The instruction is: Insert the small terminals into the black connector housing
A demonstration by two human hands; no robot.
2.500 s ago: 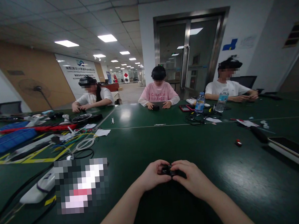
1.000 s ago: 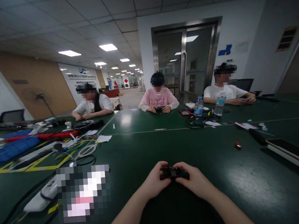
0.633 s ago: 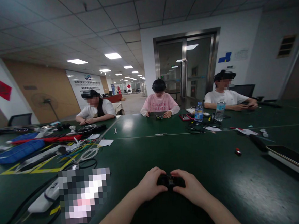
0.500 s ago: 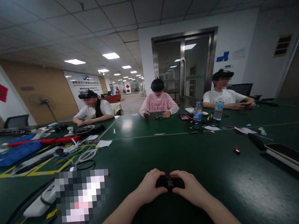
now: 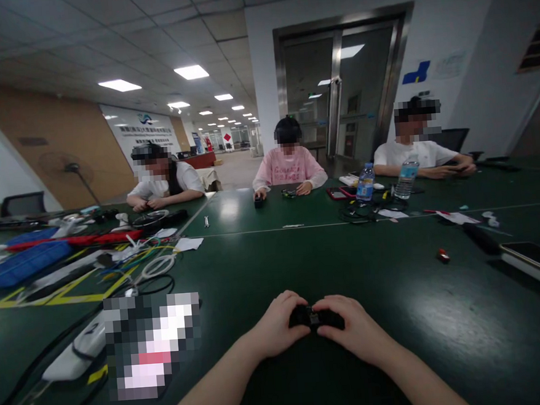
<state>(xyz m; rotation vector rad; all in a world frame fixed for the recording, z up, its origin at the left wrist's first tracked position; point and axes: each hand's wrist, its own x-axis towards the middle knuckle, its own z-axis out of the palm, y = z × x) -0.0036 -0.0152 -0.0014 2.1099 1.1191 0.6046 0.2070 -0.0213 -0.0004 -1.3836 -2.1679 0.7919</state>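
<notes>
Near the front edge of the green table (image 5: 238,272), a small black object (image 5: 314,317) sits between my two hands. Its exact kind is too dark to make out. My left hand (image 5: 278,326) grips its left end, thumb below and fingers on top. The right end is pinched the same way by my right hand (image 5: 347,325). Fingers cover both ends, and only the middle shows, with a greyish patch. The fingertips of the two hands are close together.
At left lie a white power strip (image 5: 72,352), a blurred-out bright item (image 5: 157,346), tangled cables (image 5: 158,267) and a blue tray (image 5: 24,264). Water bottles (image 5: 406,177), a small red item (image 5: 442,256) and a white-edged device (image 5: 538,267) are to the right. Several people sit opposite.
The camera view has tilted down slightly, so the scene sits higher in the picture. Both my hands keep hold of the black object. The person opposite has lowered a black item to the table.
</notes>
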